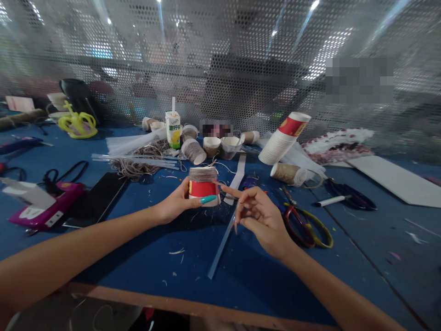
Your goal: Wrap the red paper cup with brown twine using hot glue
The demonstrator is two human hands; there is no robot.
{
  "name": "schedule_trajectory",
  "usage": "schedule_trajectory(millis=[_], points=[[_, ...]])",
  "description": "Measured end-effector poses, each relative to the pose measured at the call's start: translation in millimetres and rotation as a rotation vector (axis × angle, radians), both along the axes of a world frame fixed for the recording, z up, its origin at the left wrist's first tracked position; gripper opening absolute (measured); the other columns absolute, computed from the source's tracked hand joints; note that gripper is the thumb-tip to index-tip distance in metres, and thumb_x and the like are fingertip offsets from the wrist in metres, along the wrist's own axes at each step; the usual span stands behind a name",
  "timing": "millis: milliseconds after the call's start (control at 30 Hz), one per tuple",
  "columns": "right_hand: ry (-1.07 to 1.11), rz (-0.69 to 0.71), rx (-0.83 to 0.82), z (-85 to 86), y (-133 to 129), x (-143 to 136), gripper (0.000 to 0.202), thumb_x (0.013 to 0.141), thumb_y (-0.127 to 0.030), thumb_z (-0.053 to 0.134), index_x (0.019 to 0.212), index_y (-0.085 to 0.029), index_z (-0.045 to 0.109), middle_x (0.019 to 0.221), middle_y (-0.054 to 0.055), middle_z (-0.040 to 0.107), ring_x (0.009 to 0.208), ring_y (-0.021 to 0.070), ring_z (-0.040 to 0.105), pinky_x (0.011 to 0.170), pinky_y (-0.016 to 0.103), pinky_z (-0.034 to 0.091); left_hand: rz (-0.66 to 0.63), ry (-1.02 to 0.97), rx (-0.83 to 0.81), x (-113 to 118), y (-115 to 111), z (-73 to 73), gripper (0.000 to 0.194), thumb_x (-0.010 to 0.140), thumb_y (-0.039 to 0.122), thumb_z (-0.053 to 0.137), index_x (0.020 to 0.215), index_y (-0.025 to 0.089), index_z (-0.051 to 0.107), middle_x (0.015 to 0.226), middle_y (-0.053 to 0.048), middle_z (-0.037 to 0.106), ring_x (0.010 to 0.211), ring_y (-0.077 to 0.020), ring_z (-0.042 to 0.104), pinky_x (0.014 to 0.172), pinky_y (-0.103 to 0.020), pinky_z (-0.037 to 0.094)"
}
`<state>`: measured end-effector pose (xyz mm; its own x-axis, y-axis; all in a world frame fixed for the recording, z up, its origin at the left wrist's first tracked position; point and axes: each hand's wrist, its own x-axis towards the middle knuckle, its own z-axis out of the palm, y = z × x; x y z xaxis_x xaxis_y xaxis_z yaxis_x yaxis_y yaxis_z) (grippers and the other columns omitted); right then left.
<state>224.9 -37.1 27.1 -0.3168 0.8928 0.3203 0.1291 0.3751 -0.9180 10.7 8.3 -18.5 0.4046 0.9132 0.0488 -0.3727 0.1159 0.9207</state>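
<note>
A red and white paper cup [204, 188], its upper part wound with grey-brown cord [203, 174], is held above the blue table. My left hand [179, 200] grips it from the left, the thumb with a teal nail across its front. On the right side of the cup is my right hand [258, 211], its index finger stretched toward the cord and the other fingers bent. A thin strand runs down the cup's right side near that fingertip. Whether the right fingers hold any of the cord is too small to tell.
Behind the cup lie cord-wrapped cups [194, 152], a cord heap [134, 166] and a juice carton [173, 131]. Stacked cups [279, 145] lean at right, near scissors [306, 226]. A clear glue stick [222, 248] lies in front; a phone [98, 200] and purple device [46, 207] lie left.
</note>
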Motion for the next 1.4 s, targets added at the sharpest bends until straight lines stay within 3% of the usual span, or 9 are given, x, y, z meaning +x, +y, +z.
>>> schedule_trajectory(millis=[333, 433, 533, 600, 667, 733, 833, 1033, 1400], points=[[0.128, -0.074, -0.122, 4.1, 3.6, -3.9, 0.025, 0.062, -0.004, 0.051, 0.077, -0.024, 0.047, 0.053, -0.005, 0.055, 0.059, 0.0165, 0.061, 0.047, 0.025, 0.05, -0.001, -0.033, -0.031, -1.2, -1.4, 4.8, 0.063, 0.055, 0.025, 0.087, 0.11, 0.02, 0.057, 0.109, -0.006, 0.068, 0.106, -0.0263, 0.063, 0.096, -0.04, 0.046], [0.213, -0.161, -0.13, 4.6, 8.7, -1.7, 0.025, 0.059, -0.004, 0.051, 0.073, -0.024, 0.046, 0.049, -0.004, 0.055, 0.063, 0.0188, 0.063, 0.046, 0.025, 0.049, -0.036, -0.052, -0.029, -1.6, -1.8, 4.9, 0.064, 0.056, 0.029, 0.087, 0.112, 0.021, 0.057, 0.111, -0.007, 0.068, 0.109, -0.0286, 0.062, 0.098, -0.042, 0.044], [0.301, -0.252, -0.087, 4.2, 11.2, 1.6, 0.024, 0.058, -0.003, 0.05, 0.071, -0.023, 0.047, 0.06, -0.003, 0.064, 0.055, 0.0145, 0.059, 0.045, 0.025, 0.049, -0.058, -0.052, -0.015, -1.5, -1.3, 3.3, 0.065, 0.058, 0.033, 0.086, 0.114, 0.02, 0.057, 0.115, -0.009, 0.068, 0.112, -0.031, 0.06, 0.099, -0.044, 0.043], [0.349, -0.182, -0.102, 4.3, 9.7, 1.8, 0.026, 0.057, -0.002, 0.05, 0.073, -0.022, 0.048, 0.081, 0.0, 0.071, 0.051, 0.0109, 0.057, 0.045, 0.025, 0.049, -0.065, -0.051, -0.007, -1.4, -0.8, 2.0, 0.066, 0.057, 0.033, 0.087, 0.115, 0.019, 0.057, 0.117, -0.011, 0.067, 0.115, -0.0324, 0.059, 0.1, -0.045, 0.042], [0.357, -0.02, -0.172, 4.4, 6.3, 0.0, 0.028, 0.057, -0.002, 0.051, 0.076, -0.022, 0.048, 0.099, 0.002, 0.072, 0.05, 0.0093, 0.057, 0.045, 0.026, 0.05, -0.072, -0.047, 0.002, -1.8, -0.5, 1.4, 0.068, 0.056, 0.032, 0.087, 0.115, 0.019, 0.057, 0.12, -0.011, 0.065, 0.117, -0.0329, 0.058, 0.1, -0.045, 0.042], [0.339, 0.129, -0.254, 3.6, 2.8, -3.1, 0.029, 0.058, -0.001, 0.054, 0.078, -0.022, 0.047, 0.107, 0.003, 0.071, 0.049, 0.0085, 0.057, 0.045, 0.027, 0.052, -0.088, -0.044, 0.011, -2.9, -0.2, 1.5, 0.068, 0.056, 0.031, 0.088, 0.115, 0.019, 0.058, 0.121, -0.011, 0.065, 0.115, -0.0317, 0.058, 0.099, -0.044, 0.042], [0.343, 0.226, -0.309, 0.7, 0.0, -6.5, 0.031, 0.06, -0.001, 0.056, 0.08, -0.022, 0.045, 0.114, 0.005, 0.069, 0.05, 0.0081, 0.058, 0.048, 0.028, 0.054, -0.145, -0.056, 0.007, -5.3, 0.2, 2.2, 0.066, 0.056, 0.028, 0.087, 0.115, 0.018, 0.059, 0.118, -0.011, 0.066, 0.11, -0.0289, 0.061, 0.097, -0.041, 0.043], [0.373, 0.222, -0.311, -0.6, 2.1, -4.8, 0.035, 0.057, 0.0, 0.052, 0.083, -0.022, 0.043, 0.122, 0.006, 0.066, 0.05, 0.0077, 0.058, 0.048, 0.029, 0.056, -0.216, -0.085, -0.026, -7.7, 0.4, 3.5, 0.068, 0.053, 0.025, 0.088, 0.115, 0.017, 0.06, 0.11, -0.01, 0.069, 0.1, -0.0253, 0.065, 0.09, -0.037, 0.046], [0.407, 0.081, -0.353, 5.5, 5.9, -4.2, 0.033, 0.052, -0.002, 0.049, 0.077, -0.023, 0.043, 0.108, 0.002, 0.069, 0.047, 0.0086, 0.054, 0.044, 0.031, 0.056, -0.244, -0.121, -0.033, -9.1, -0.5, 3.9, 0.064, 0.057, 0.024, 0.083, 0.116, 0.016, 0.061, 0.114, -0.012, 0.07, 0.106, -0.0302, 0.064, 0.098, -0.044, 0.042]])
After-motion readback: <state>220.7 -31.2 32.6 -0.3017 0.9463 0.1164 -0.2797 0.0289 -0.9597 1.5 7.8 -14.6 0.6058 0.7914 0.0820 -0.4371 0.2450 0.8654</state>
